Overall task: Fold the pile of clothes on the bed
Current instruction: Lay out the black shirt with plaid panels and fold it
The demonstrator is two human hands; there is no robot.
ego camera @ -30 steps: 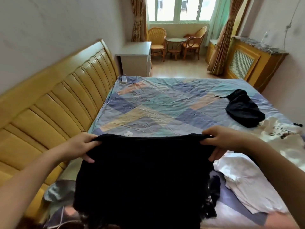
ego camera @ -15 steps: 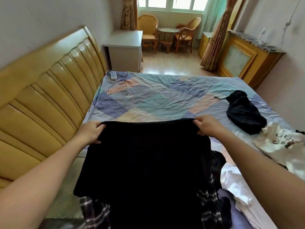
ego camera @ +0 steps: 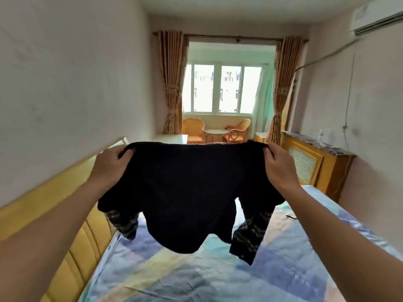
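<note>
The black garment [ego camera: 187, 192] had risen off the bed [ego camera: 196, 275] into the air, left hand [ego camera: 109, 165] and right hand [ego camera: 280, 167] each pinching a top corner. The dangling patterned sleeves might bunch underneath when it is laid down.

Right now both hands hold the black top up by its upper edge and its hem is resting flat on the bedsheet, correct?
Not quite. The left hand and right hand do grip the black top by its upper edge, but the hem is not on the bedsheet. The head view shows the whole garment hanging in the air, with hem and patterned sleeves dangling above the sheet.
</note>
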